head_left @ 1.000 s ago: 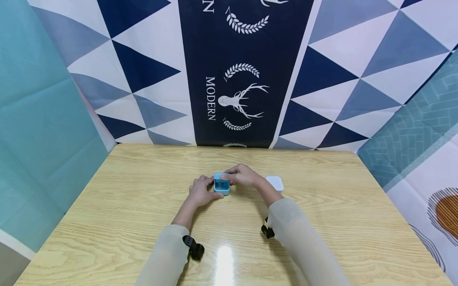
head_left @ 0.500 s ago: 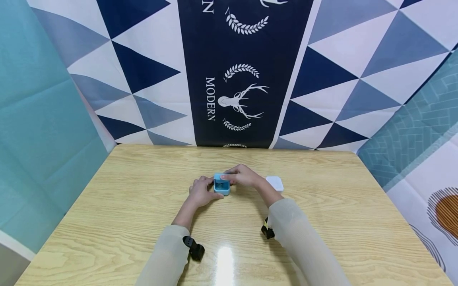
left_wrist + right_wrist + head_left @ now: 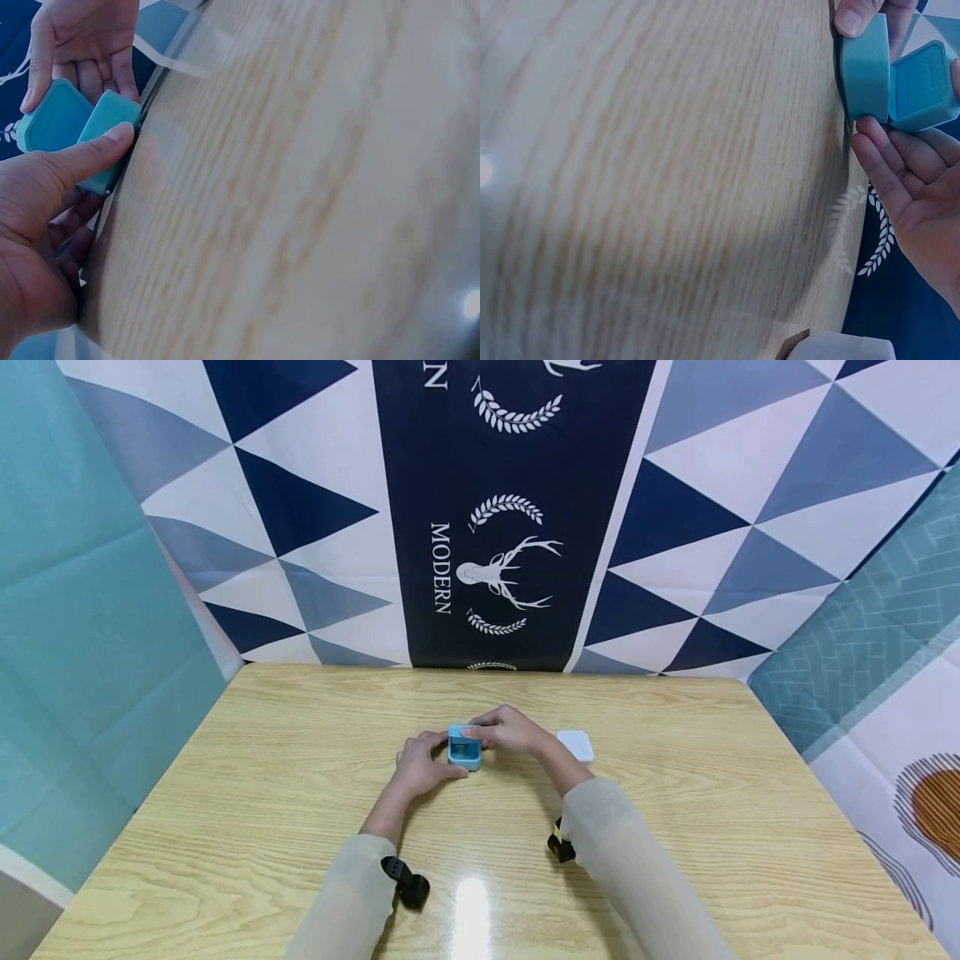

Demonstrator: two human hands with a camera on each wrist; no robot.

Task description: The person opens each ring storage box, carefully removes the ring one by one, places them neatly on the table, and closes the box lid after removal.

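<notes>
A small turquoise hinged box, which looks like a ring box (image 3: 465, 763), stands on the table with its lid (image 3: 922, 86) raised. My left hand (image 3: 417, 766) grips its base, the thumb (image 3: 97, 154) on the near face and the fingers round the side and back. On the other side, my right hand (image 3: 510, 729) holds the lid with its thumb on top, while its fingers lie against the side of the box. Something small shows dimly inside, too small to tell what.
A white rounded square object (image 3: 576, 745) lies on the wooden table (image 3: 300, 860), just right of my right hand. A patterned cloth (image 3: 495, 510) hangs behind the table's far edge. Each forearm wears a black wrist camera (image 3: 408, 885).
</notes>
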